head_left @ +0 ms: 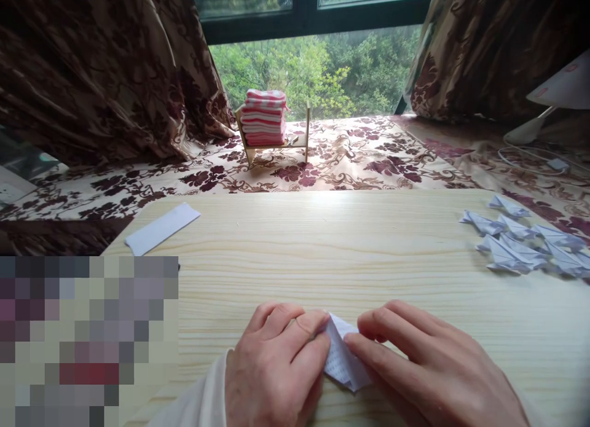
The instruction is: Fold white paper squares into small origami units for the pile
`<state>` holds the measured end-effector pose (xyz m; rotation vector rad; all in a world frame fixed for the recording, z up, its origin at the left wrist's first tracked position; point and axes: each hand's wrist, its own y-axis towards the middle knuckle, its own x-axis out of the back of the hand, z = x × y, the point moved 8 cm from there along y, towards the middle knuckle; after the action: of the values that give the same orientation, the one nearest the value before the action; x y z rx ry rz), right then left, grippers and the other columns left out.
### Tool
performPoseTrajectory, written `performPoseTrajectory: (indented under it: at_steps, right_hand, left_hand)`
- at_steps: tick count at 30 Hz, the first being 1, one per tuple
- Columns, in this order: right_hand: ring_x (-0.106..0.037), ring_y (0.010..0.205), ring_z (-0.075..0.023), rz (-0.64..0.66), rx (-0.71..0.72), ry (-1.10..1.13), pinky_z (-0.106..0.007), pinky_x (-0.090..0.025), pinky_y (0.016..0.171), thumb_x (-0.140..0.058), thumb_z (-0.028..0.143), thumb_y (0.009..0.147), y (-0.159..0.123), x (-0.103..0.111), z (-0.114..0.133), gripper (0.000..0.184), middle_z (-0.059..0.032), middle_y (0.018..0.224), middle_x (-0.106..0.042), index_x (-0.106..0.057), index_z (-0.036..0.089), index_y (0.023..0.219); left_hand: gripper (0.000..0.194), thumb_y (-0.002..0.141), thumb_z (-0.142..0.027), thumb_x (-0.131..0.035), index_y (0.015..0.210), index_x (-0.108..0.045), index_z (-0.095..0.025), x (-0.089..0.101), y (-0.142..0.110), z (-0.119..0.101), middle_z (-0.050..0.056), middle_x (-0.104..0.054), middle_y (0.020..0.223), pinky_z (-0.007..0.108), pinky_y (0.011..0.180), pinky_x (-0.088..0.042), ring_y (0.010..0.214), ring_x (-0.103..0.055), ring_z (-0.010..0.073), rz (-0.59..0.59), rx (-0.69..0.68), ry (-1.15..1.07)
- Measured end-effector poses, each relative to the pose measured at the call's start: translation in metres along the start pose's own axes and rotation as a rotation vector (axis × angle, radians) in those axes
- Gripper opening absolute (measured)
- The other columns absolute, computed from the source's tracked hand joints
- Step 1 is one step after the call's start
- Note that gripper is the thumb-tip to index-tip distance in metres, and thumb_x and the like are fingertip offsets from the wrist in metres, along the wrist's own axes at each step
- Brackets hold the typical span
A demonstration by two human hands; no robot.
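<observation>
A small folded sheet of printed paper (340,359) lies on the pale wooden table between my hands, its lower corner pointing toward me. My left hand (283,359) pinches the paper's left edge between thumb and forefinger, the other fingers curled. From the other side, my right hand (428,359) has its thumb and fingertips against the right edge of the paper. Part of the sheet is hidden under the fingers of both hands.
Several folded paper pieces (516,252) lie clustered at the table's right. A flat white paper strip (162,228) rests at the far left. Behind the table (322,249), a small wooden stand (306,135) holds stacked pink-and-white cloths (263,118). A lamp (560,89) stands at right. The lower left is pixelated.
</observation>
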<state>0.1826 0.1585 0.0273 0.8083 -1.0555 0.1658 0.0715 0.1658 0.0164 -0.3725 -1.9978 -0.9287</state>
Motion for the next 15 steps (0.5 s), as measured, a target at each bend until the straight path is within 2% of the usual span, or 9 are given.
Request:
performPoseTrajectory:
  at_steps: [4, 8, 15]
  right_hand:
    - [-0.048, 0.060, -0.0137, 0.033, 0.010, -0.010, -0.026, -0.036, 0.054, -0.032, 0.022, 0.097, 0.0002, -0.0016, 0.0018, 0.038, -0.0026, 0.068, -0.061, -0.064, 0.020, 0.077]
    - [-0.051, 0.063, -0.0141, 0.080, 0.012, -0.043, -0.026, -0.039, 0.056, -0.030, 0.024, 0.098, -0.0002, -0.0059, 0.0033, 0.040, -0.0036, 0.073, -0.064, -0.066, 0.020, 0.082]
    - [-0.052, 0.065, -0.0150, 0.083, 0.019, -0.024, -0.028, -0.039, 0.058, -0.028, 0.027, 0.098, -0.0021, -0.0061, 0.0072, 0.043, -0.0036, 0.075, -0.065, -0.067, 0.020, 0.081]
  left_hand:
    - [0.019, 0.088, -0.014, -0.049, 0.096, -0.066, -0.015, 0.0000, -0.0002, -0.0008, 0.004, -0.069, 0.108, 0.037, 0.080, -0.043, 0.089, -0.058, 0.0216, -0.003, 0.000, -0.008]
    - [0.020, 0.089, -0.014, -0.047, 0.096, -0.066, -0.015, -0.0014, 0.0004, -0.0005, 0.005, -0.069, 0.106, 0.037, 0.080, -0.043, 0.090, -0.058, 0.0216, 0.009, 0.006, -0.014]
    - [0.019, 0.088, -0.014, -0.049, 0.094, -0.066, -0.016, 0.0006, 0.0003, -0.0002, 0.005, -0.069, 0.102, 0.036, 0.079, -0.044, 0.089, -0.058, 0.0210, -0.010, 0.027, -0.017]
